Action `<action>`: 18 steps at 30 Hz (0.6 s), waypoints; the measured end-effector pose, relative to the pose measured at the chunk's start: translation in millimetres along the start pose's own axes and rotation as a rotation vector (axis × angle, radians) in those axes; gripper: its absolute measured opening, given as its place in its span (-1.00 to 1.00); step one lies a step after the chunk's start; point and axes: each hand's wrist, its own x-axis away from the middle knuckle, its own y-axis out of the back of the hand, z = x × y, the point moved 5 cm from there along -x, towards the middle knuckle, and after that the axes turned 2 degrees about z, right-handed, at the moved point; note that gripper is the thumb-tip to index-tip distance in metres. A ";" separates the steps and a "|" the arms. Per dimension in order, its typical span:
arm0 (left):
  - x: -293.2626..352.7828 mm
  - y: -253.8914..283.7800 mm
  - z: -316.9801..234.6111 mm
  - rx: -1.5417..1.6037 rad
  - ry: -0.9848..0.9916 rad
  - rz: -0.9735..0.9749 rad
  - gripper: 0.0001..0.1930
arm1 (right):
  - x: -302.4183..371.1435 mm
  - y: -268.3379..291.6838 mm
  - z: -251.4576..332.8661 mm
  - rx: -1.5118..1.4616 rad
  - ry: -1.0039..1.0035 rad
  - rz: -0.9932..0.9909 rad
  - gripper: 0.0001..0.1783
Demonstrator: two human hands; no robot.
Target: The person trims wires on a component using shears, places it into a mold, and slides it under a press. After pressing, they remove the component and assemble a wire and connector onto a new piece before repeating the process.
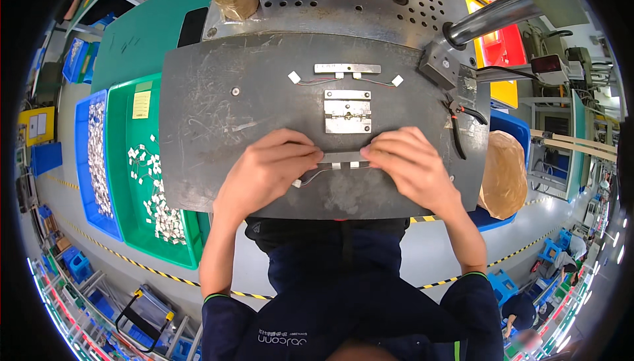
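Between my two hands lies a grey metal bar (342,157) with small white connectors and thin wires along its near side. My left hand (274,163) pinches its left end, and my right hand (404,162) pinches its right end. One white plug (296,183) on a wire sticks out beside my left fingers. Just beyond the bar sits a square silver metal fixture (348,112) with a slot across it. Farther back is a second metal bar (347,68), with wired white connectors spread to both sides.
Red-and-black pliers (461,118) lie at the table's right, near a metal block (439,65). A green bin (156,169) and a blue bin (99,156) of small white parts stand left. A brown paper-lined container (505,175) stands right. A perforated metal plate (356,4) is behind.
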 end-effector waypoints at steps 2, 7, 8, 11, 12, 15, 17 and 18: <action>6.0 -3.8 -4.0 -0.062 -0.025 -0.001 -0.79 | 6.4 -9.9 0.6 0.065 0.051 0.006 -0.67; -22.9 4.8 -1.8 -0.070 -0.005 -0.021 -0.82 | -5.5 1.0 -18.2 0.082 0.084 -0.143 -0.76; -37.7 11.0 5.1 -0.109 -0.002 -0.133 -0.83 | -18.8 4.4 -28.3 0.139 -0.029 -0.227 -0.80; -72.4 14.8 28.3 -0.237 -0.021 -0.238 -0.83 | -58.2 10.9 -47.8 0.334 -0.078 -0.268 -0.75; -78.3 12.2 35.3 -0.326 -0.035 -0.232 -0.82 | -61.2 11.0 -55.6 0.340 -0.071 -0.272 -0.75; -86.8 3.3 44.4 -0.286 -0.050 -0.141 -0.81 | -58.2 4.4 -75.1 0.308 -0.030 -0.191 -0.71; -86.8 3.4 46.2 -0.275 -0.064 -0.164 -0.80 | -56.2 3.9 -76.5 0.306 -0.021 -0.211 -0.69; -84.4 5.7 45.4 -0.212 -0.040 -0.185 -0.81 | -58.9 4.6 -70.5 0.295 -0.051 -0.215 -0.71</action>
